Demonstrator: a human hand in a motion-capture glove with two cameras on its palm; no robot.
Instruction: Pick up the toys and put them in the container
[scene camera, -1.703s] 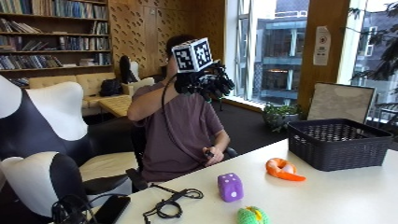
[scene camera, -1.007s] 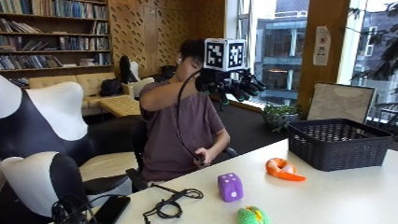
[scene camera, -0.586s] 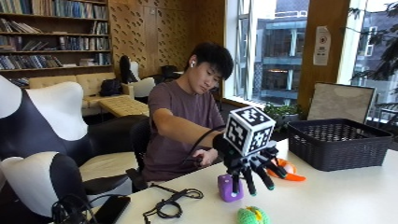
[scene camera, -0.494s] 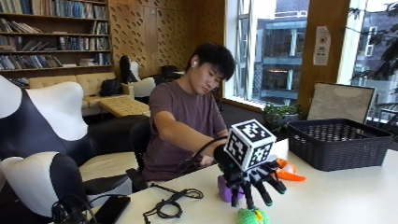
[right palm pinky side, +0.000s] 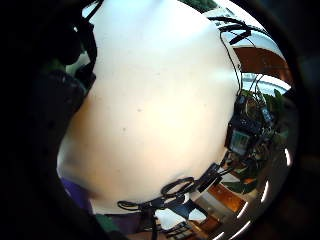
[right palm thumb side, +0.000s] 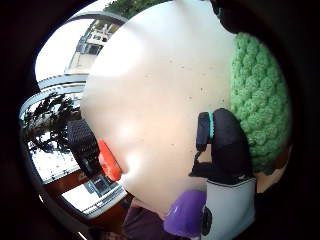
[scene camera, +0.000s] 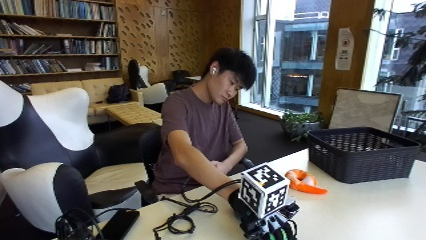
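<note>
White table (scene camera: 373, 210) in a library-like room bears a basket (scene camera: 363, 152).

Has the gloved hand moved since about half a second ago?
Yes. The gloved right hand has dropped lower and nearer the table's front edge, farther from the black basket and the orange toy.

The outside view looks from across the table (scene camera: 373, 210) toward the seated person, with the basket (scene camera: 363, 152) at right. Both palm cameras sit close above the tabletop. The thumb-side view faces the green toy (right palm thumb side: 260, 95), orange toy (right palm thumb side: 108, 161) and basket; the little-finger view faces bare table and cables (right palm pinky side: 175, 192).
</note>
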